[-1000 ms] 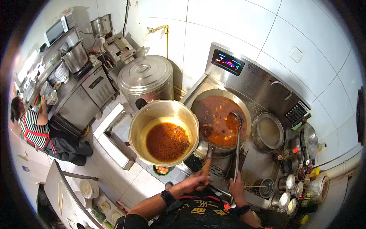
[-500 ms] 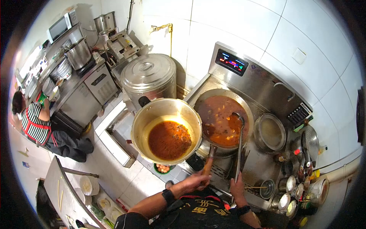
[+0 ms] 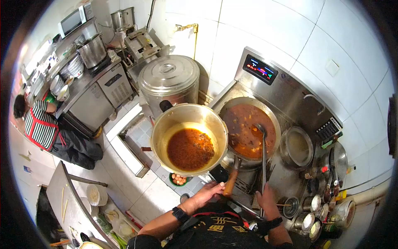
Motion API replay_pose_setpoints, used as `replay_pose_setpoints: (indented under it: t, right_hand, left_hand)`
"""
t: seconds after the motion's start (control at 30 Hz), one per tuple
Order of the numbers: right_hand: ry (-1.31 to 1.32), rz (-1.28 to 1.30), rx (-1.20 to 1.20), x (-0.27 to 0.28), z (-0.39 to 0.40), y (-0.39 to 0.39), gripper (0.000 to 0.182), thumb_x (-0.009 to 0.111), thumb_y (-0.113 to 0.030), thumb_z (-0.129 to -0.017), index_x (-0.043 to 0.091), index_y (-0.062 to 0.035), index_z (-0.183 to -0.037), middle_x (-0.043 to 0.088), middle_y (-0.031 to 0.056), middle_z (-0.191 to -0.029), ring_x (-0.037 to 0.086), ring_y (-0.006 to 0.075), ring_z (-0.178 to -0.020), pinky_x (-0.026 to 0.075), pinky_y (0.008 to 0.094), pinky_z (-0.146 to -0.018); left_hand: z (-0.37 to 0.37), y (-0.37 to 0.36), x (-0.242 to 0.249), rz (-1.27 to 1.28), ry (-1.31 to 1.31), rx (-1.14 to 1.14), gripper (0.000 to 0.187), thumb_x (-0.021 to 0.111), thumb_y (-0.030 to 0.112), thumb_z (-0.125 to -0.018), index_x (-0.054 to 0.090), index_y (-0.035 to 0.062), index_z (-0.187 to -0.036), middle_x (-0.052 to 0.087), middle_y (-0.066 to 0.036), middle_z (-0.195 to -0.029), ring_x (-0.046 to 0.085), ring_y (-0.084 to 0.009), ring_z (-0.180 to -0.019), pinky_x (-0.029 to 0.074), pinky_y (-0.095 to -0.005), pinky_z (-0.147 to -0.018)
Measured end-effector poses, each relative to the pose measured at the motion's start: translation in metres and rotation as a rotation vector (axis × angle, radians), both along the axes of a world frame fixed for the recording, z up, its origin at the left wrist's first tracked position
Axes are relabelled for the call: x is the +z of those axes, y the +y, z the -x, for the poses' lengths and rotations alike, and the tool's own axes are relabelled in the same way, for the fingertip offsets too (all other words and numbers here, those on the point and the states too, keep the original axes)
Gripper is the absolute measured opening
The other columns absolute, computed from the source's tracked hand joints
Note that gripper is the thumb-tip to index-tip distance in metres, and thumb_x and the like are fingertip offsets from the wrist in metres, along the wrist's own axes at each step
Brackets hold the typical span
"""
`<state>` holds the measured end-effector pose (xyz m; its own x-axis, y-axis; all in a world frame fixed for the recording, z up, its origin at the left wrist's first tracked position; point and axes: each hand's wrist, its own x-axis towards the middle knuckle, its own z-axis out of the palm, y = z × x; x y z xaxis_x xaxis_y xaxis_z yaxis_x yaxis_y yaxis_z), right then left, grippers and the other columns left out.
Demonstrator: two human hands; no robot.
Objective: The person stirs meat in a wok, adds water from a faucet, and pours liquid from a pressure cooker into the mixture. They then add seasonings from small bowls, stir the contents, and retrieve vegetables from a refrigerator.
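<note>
My left hand [image 3: 209, 192] is beside the wooden handle [image 3: 231, 182] of the wok, its fingers loosely extended and the handle's end uncovered. In my right hand [image 3: 268, 201], somewhat blurred, is the long metal shaft of a ladle [image 3: 263, 162]; its bowl rests in the red-brown stew [image 3: 244, 130] inside the wok [image 3: 271, 119]. Left of the wok stands a large deep pot [image 3: 159, 124] with dark red oily sauce [image 3: 190, 149] at its bottom. The pot's black handle [image 3: 218, 173] lies just above my left hand.
A lidded steel drum [image 3: 169, 76] stands behind the pot. Right of the wok are a round basin [image 3: 296, 146] and several seasoning containers [image 3: 309, 221]. Eggs [image 3: 178, 179] sit in a green bowl below the pot. Another person [image 3: 43, 124] bends at the far-left counter.
My left hand has loosened from the wok handle and moved slightly left. My right hand still holds the ladle. The view has shifted, and the other person leans closer to the counter.
</note>
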<state>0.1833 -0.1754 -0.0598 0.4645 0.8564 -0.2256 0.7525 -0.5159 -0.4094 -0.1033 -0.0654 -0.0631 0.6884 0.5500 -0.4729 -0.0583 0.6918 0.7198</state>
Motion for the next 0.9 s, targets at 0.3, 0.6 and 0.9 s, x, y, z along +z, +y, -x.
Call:
replay_pose_setpoints:
  t: [0.3,0.6,0.9]
  right_hand:
    - [0.026,-0.194,0.716,0.103,0.044,0.196,0.075,0.051,-0.001,-0.091,0.014,-0.0194,-0.154,0.059,0.0232,-0.112,0.060,0.0400,-0.098,0.049,0.0461,-0.081]
    - [-0.192,-0.085,0.810,0.071,0.058,0.251,0.083,0.050,0.000,-0.088,0.012,-0.0334,-0.153,0.060,0.0227,-0.113,0.061,0.0406,-0.094,0.049,0.0490,-0.082]
    - [-0.377,-0.300,0.931,0.144,0.091,0.191,0.076,0.048,0.009,-0.081,0.030,-0.0173,-0.150,0.051,0.0170,-0.101,0.059,0.0401,-0.090,0.050,0.0466,-0.074]
  left_hand:
    - [0.003,-0.003,-0.007,-0.019,-0.044,0.150,0.040,0.051,0.041,-0.100,0.062,0.0031,-0.098,0.064,-0.003,-0.091,0.059,-0.0115,-0.081,0.045,-0.0252,-0.068]
    - [0.000,-0.003,-0.005,0.004,-0.017,0.218,0.037,0.050,0.035,-0.101,0.064,0.0029,-0.089,0.064,-0.005,-0.082,0.057,-0.0123,-0.071,0.046,-0.0261,-0.064]
    - [0.007,0.006,-0.004,0.008,-0.014,0.136,0.036,0.053,0.036,-0.100,0.062,0.0022,-0.092,0.063,-0.003,-0.083,0.056,-0.0106,-0.070,0.044,-0.0247,-0.060]
